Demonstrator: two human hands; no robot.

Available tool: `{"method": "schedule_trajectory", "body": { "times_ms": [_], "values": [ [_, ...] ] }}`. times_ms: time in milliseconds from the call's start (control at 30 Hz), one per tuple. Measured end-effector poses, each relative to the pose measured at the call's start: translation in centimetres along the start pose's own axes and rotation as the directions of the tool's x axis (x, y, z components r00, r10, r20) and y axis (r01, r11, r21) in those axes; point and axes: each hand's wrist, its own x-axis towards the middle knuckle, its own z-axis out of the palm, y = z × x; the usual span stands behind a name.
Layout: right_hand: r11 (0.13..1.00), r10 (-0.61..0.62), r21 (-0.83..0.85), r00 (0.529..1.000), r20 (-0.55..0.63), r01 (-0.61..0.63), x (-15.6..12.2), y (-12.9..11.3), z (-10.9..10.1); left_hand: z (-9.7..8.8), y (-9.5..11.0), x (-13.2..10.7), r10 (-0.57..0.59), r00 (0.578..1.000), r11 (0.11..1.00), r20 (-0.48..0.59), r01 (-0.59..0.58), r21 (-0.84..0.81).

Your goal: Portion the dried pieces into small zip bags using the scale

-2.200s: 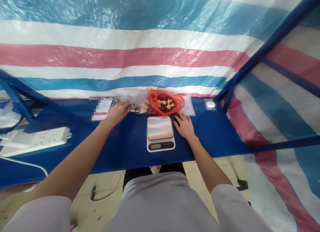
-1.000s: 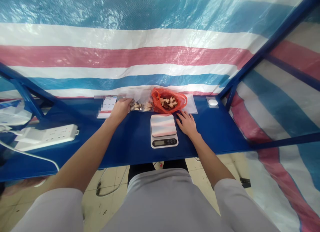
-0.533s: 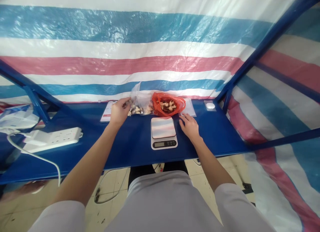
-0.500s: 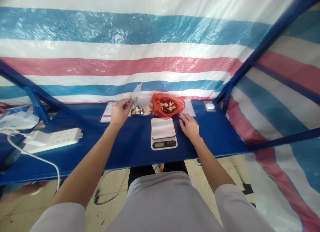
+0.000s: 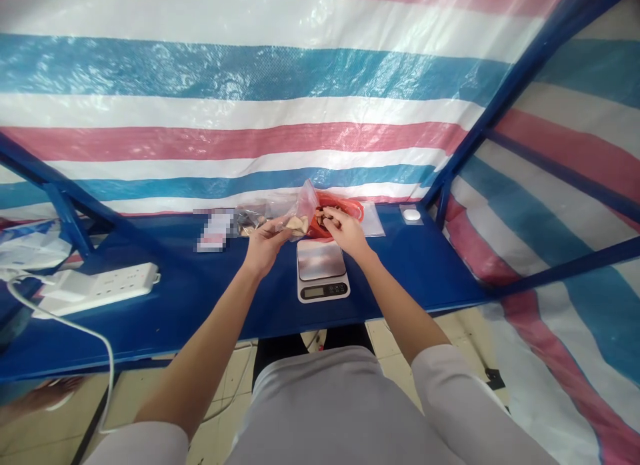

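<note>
My left hand (image 5: 264, 248) is closed on a clear plastic bag (image 5: 307, 199) that stands up behind the scale. Pale dried slices (image 5: 297, 223), mushroom-like, show in its lower part. Just to the right, my right hand (image 5: 346, 230) reaches over the mouth of a red plastic bag (image 5: 354, 207). Its fingers are bent together at more dried slices; what sits between the fingertips is hidden. In front of both hands lies a white kitchen scale (image 5: 323, 271) with a bare metal plate. More clear bags with dark and pale pieces (image 5: 247, 219) lie behind my left hand.
A blurred phone-like flat item (image 5: 215, 230) lies left of the bags. Flat clear bags (image 5: 373, 219) and a white round object (image 5: 412, 215) are to the right. A white power strip (image 5: 107, 285) with a cable occupies the left side. Striped sheeting hangs behind the blue table.
My left hand has moved right, with a clear bag of slices now in it. My right hand has gone from the table beside the scale to the red bag, its fingers now closed together.
</note>
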Motion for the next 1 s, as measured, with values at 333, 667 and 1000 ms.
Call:
{"method": "schedule_trajectory", "body": {
  "times_ms": [333, 667, 1000],
  "values": [
    [0.877, 0.133, 0.472, 0.989, -0.063, -0.088, 2.3, 2.7, 2.4, 0.3, -1.0, -0.5, -0.17, 0.984, 0.955, 0.054, 0.178, -0.237],
    [0.823, 0.197, 0.535, 0.979, 0.05, -0.192, 2.4, 2.8, 2.0, -1.6, -2.3, 0.3, -0.251, 0.965, 0.962, -0.071, 0.24, -0.132],
    [0.918, 0.097, 0.388, 0.995, -0.025, -0.08, 2.6, 3.4, 2.7, -4.1, -2.1, 0.4, 0.157, 0.935, 0.908, -0.319, -0.01, 0.418]
  ]
}}
